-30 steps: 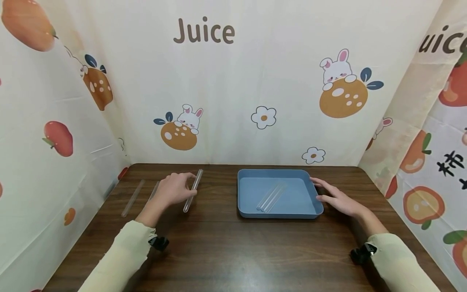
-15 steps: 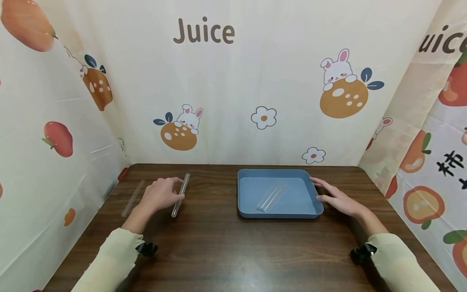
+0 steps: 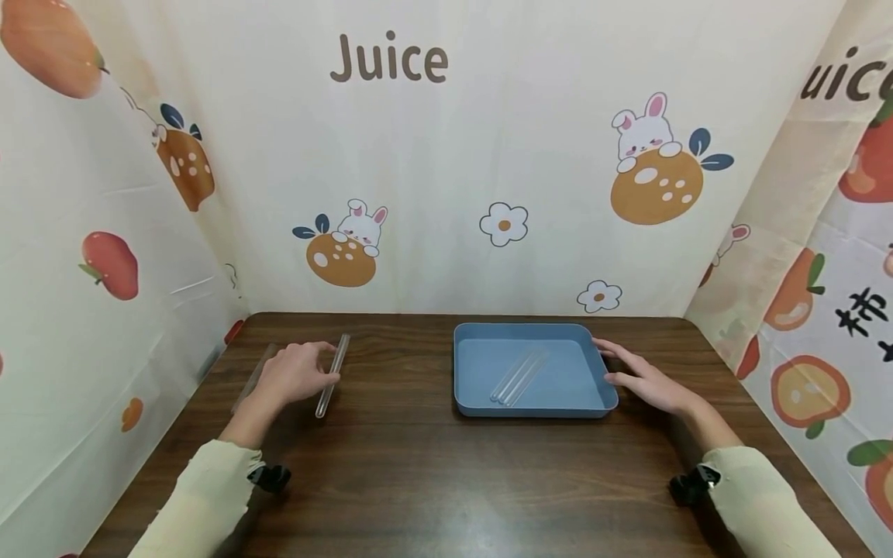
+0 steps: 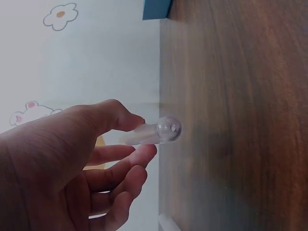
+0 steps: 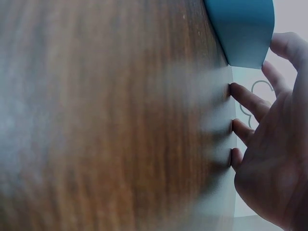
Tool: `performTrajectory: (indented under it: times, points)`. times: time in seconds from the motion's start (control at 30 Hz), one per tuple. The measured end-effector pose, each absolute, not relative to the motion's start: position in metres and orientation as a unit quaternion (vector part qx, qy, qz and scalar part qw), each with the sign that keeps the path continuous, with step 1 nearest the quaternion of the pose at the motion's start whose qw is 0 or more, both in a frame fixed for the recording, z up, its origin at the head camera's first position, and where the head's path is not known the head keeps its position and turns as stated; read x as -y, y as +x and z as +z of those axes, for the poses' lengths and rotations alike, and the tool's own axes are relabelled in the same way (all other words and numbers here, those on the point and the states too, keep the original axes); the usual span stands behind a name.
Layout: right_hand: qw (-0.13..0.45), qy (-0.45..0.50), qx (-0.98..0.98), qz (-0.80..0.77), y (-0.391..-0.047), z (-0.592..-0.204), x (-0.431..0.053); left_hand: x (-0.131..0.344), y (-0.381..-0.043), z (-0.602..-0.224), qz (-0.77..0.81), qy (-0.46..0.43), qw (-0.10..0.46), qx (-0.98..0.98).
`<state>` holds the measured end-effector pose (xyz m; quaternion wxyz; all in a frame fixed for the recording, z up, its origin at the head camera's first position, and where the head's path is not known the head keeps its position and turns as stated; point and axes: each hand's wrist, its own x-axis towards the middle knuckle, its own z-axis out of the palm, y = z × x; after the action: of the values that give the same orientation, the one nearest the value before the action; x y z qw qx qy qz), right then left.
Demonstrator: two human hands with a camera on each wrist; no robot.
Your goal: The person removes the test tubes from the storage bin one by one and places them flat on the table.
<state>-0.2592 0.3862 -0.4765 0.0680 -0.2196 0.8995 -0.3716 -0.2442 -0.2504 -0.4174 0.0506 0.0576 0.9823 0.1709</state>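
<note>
Pinching a long, clear, round-ended tube (image 3: 326, 395), the left hand (image 3: 296, 372) has thumb and fingertips clamped on its middle. The tube sits at the hand's right side and points away from the person, far end leaning right. Another clear tube (image 3: 247, 387) lies left of that hand. Well off to the right, the right hand (image 3: 645, 380), fingers apart, touches a shallow blue tray (image 3: 572, 372) holding more slanted clear tubes (image 3: 516, 380).

Brown "Juice" lettering (image 3: 389, 58), whole, on back cloth (image 3: 446, 155). On right cloth (image 3: 847, 240) I read brown "uic" (image 3: 834, 79), rest cut off. Lower there, black 柿 (image 3: 862, 311); second character (image 3: 888, 350) clipped, illegible.
</note>
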Motion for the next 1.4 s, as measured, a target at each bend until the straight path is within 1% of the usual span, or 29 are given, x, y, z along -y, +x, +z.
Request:
performTrajectory:
  times: [0.4,0.73,1.4]
  points:
    - [0.072,-0.212,-0.902,-0.369,-0.259,-0.477,-0.386,0.257,-0.245,-0.427,0.128,0.048,0.074,-0.988]
    - [0.074,-0.210,-0.902,-0.369,-0.258,-0.476,-0.386,0.260,-0.249,-0.433,0.125,0.041,0.090,-0.987]
    - [0.069,-0.212,-0.904,-0.365,-0.260,-0.478,-0.388,0.267,-0.257,-0.436,0.105,0.023,0.094,-0.990]
